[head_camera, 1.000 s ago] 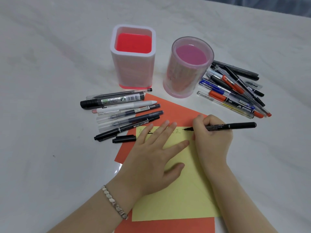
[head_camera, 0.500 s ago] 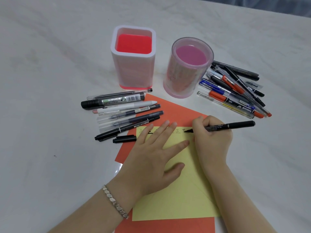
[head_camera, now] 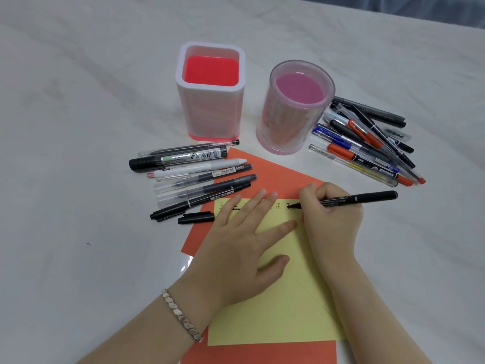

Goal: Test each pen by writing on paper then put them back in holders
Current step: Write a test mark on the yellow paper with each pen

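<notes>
A fresh black stroke now stands on the yellow paper [head_camera: 288, 298] where a second ago the sheet was bare, and the tip of the black marker pen [head_camera: 367, 197] has crept a little to the right along the line of written characters. The right hand [head_camera: 333, 219] pinches the pen low on its barrel, fingers curled, tip touching the paper's top edge. The left hand [head_camera: 236, 248] lies flat with fingers spread, pressing the sheet down and hiding part of the writing; a silver bracelet [head_camera: 181, 317] circles its wrist. The yellow paper rests on an orange sheet [head_camera: 262, 169]. A loose black cap [head_camera: 195, 218] lies just left of the paper, below a row of pens [head_camera: 194, 177] on the white table [head_camera: 78, 127]. Behind stand two holders – a square white one [head_camera: 210, 106] and a round pink one [head_camera: 291, 122] – with a heap of pens [head_camera: 367, 143] on the right
</notes>
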`<move>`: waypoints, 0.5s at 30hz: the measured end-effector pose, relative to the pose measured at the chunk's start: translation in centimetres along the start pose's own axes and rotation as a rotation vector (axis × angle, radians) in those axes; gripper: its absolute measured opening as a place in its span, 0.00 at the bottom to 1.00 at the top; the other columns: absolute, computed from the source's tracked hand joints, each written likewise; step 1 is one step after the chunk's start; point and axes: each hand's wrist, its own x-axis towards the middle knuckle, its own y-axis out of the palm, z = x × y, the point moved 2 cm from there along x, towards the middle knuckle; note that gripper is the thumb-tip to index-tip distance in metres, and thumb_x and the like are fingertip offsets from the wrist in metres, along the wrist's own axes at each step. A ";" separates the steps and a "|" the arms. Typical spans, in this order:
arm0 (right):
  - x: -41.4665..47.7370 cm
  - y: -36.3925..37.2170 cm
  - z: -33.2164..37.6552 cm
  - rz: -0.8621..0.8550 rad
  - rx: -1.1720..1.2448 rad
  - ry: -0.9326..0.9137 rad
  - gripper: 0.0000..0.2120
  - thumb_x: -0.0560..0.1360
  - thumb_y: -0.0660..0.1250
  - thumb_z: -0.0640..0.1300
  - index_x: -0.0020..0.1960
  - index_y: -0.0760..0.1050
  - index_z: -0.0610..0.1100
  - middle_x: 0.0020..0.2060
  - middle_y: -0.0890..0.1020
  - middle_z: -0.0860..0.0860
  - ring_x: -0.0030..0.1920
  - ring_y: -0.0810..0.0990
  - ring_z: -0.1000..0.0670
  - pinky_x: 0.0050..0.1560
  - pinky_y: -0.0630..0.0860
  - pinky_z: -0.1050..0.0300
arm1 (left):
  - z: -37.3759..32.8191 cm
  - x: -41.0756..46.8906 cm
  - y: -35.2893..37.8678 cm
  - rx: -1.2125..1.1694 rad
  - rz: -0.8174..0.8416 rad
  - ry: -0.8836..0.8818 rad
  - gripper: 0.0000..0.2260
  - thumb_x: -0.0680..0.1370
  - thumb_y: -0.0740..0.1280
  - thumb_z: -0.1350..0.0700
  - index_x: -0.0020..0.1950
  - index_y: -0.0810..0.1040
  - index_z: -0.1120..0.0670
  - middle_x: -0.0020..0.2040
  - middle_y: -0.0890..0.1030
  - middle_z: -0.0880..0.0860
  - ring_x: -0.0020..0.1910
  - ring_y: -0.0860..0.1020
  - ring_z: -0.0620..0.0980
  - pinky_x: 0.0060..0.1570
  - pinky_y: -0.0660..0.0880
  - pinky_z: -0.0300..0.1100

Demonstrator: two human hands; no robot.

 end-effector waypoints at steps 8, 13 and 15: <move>-0.1 -0.1 0.1 -0.003 0.006 0.009 0.16 0.66 0.62 0.42 0.25 0.62 0.35 0.19 0.65 0.48 0.24 0.64 0.55 0.28 0.62 0.69 | 0.0 0.0 0.0 -0.001 -0.002 0.002 0.21 0.74 0.57 0.41 0.67 0.71 0.42 0.73 0.65 0.55 0.73 0.61 0.51 0.70 0.51 0.51; -0.2 -0.1 0.0 -0.017 0.001 0.002 0.17 0.67 0.63 0.39 0.23 0.61 0.42 0.17 0.64 0.53 0.23 0.63 0.56 0.27 0.62 0.70 | 0.0 0.0 0.0 0.002 -0.010 0.012 0.21 0.74 0.57 0.41 0.67 0.71 0.42 0.72 0.65 0.55 0.73 0.61 0.51 0.70 0.51 0.51; -0.1 -0.3 -0.1 -0.056 0.004 0.016 0.16 0.67 0.62 0.39 0.23 0.59 0.45 0.17 0.64 0.55 0.22 0.64 0.57 0.28 0.62 0.70 | 0.1 0.0 0.1 0.003 -0.014 0.018 0.21 0.74 0.58 0.42 0.66 0.71 0.42 0.72 0.65 0.56 0.73 0.61 0.51 0.70 0.51 0.52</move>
